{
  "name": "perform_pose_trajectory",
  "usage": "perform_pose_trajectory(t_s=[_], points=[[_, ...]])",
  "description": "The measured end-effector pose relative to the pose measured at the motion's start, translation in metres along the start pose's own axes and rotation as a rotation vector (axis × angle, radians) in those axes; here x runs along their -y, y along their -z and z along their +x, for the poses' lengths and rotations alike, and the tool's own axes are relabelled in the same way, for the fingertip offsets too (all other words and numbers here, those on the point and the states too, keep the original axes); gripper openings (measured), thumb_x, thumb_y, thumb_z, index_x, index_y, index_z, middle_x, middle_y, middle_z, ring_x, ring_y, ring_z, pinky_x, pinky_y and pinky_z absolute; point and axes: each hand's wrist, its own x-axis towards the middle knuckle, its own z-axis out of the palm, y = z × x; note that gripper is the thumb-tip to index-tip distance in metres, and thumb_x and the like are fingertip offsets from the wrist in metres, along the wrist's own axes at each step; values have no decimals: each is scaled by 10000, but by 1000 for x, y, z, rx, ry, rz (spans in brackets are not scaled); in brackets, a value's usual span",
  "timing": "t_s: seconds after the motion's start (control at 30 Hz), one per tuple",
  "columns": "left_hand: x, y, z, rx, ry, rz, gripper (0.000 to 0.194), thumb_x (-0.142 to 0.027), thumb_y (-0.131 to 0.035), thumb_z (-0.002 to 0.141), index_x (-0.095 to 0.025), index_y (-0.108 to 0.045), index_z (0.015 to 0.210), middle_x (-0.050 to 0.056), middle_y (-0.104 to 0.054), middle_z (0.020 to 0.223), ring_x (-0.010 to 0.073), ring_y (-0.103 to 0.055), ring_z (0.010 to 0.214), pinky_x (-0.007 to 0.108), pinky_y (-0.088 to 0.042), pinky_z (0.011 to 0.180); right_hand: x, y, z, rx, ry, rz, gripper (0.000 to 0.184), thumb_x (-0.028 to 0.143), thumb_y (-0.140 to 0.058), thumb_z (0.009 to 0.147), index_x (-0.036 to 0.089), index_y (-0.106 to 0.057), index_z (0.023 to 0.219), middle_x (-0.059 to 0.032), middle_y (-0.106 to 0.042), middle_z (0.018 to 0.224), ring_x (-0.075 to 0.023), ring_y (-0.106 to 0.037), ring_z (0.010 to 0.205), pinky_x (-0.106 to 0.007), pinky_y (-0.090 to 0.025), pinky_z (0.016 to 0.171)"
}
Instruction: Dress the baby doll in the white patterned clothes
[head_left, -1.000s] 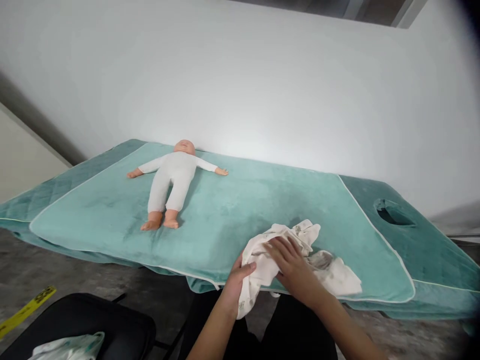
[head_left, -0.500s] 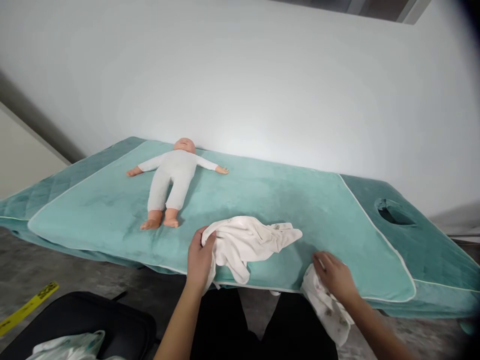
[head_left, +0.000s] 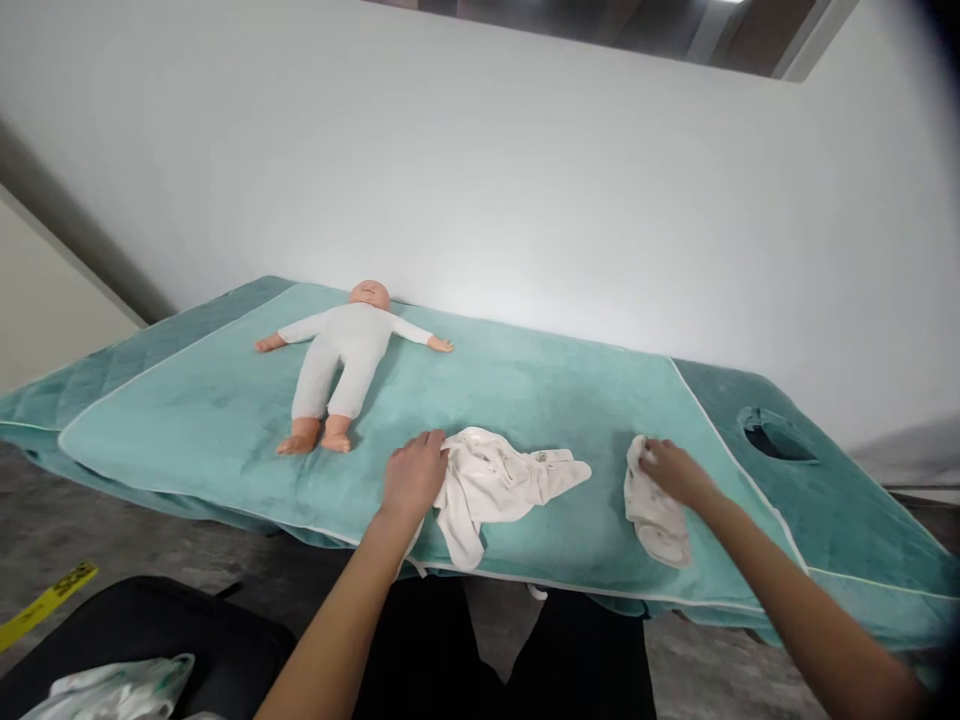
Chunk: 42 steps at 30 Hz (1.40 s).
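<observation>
Black padding faces up on the chair (head_left: 187,625) at the lower left of the frame, with a patterned cloth (head_left: 124,688) lying loosely on it. Just beyond, at the lower centre, I have the left hand (head_left: 415,475) closed on the near-left edge of a white garment (head_left: 499,480). Its fingertips are partly hidden, but that edge grip seems to leave the rest free to lie crumpled across the green bed (head_left: 547,380). Right of centre, I have the right hand (head_left: 675,470) pinching the top of a smaller white cloth (head_left: 654,515); the cloth trails toward the bed's front edge, which suggests a light hold at one end. With the hands well apart, the two white pieces do not touch, probably so neither tangles with the other. Farther back, left of centre, the doll (head_left: 346,345) lies face up, arms out, feet toward me; set back there, it looks clear of both fabrics. Behind it all rises the pale wall (head_left: 517,190).
</observation>
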Motion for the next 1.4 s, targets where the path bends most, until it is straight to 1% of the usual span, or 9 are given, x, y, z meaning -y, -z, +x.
perform_pose_trajectory(t_s=[0.17, 0.33, 0.43, 0.57, 0.73, 0.83, 0.97, 1.2, 1.4], points=[[-15, 22, 30, 139, -109, 72, 226, -269, -493, 959, -193, -656, 1095, 135, -731, 1074, 284, -684, 1023, 370, -474, 849, 82, 3, 10, 35, 250, 242, 404, 441, -524, 945, 251, -595, 1295, -156, -650, 1227, -330, -609, 1148, -449, -467, 963], [-40, 79, 21, -106, -226, -22, 287, -294, -405, 1003, -254, -617, 1192, 66, -729, 1136, 229, -680, 1025, 314, -460, 804, 169, 16, 20, 80, 536, 691, 426, 459, -569, 933, 277, -571, 1318, -64, -670, 1259, -258, -622, 1143, -374, -485, 948], [-54, 119, 9, -252, -246, -39, 282, -340, -405, 1003, -263, -614, 1176, 50, -737, 1079, 229, -690, 952, 305, -453, 738, 189, 30, 35, 11, 563, 819, 280, 339, -521, 957, 266, -619, 1210, -22, -714, 1152, -218, -650, 1046, -321, -489, 890], [-66, 162, 13, -220, -211, 178, 300, -332, -424, 977, -220, -568, 1215, 108, -707, 1114, 279, -685, 934, 344, -462, 751, 177, 71, 59, -122, 653, 638, 305, 242, -440, 970, 248, -604, 1227, -41, -694, 1199, -228, -623, 1091, -303, -462, 904], [-80, 198, 45, -218, -187, 348, 335, -160, -328, 957, -146, -522, 1230, 186, -639, 1154, 333, -670, 988, 452, -469, 839, 152, 117, 83, -159, 540, 200, 318, 208, -378, 986, 185, -555, 1249, -135, -660, 1158, -257, -629, 1012, -323, -454, 855], [-85, 212, 63, -261, -174, 385, 391, -76, -340, 901, -144, -529, 1237, 195, -615, 1185, 334, -672, 986, 486, -469, 859, 136, 127, 102, -182, 473, 49, 326, 124, -365, 945, 142, -555, 1210, -168, -646, 1104, -258, -641, 928, -339, -454, 811], [-83, 225, 81, -168, -103, 356, 355, -99, -452, 846, -148, -603, 1163, 171, -656, 1047, 340, -666, 1000, 456, -481, 851, 104, 129, 126, -175, 380, 49, 328, 116, -415, 896, 166, -589, 1170, -159, -658, 1086, -277, -634, 941, -361, -455, 808], [-57, 219, 105, -74, -138, 2, 308, -163, -474, 805, -189, -688, 1025, 87, -711, 1046, 256, -656, 986, 338, -488, 840, 49, 112, 138, -14, 400, 306, 321, 161, -431, 845, 183, -691, 1032, -86, -713, 1076, -228, -630, 979, -268, -440, 798], [-22, 182, 130, 71, -132, -164, 409, -394, -445, 896, -171, -670, 1155, 88, -707, 1162, 235, -661, 1021, 280, -506, 835, 31, 81, 142, 227, 316, 418, 376, 391, -483, 893, 163, -716, 1083, -105, -703, 1203, -263, -641, 1045, -279, -469, 817]])
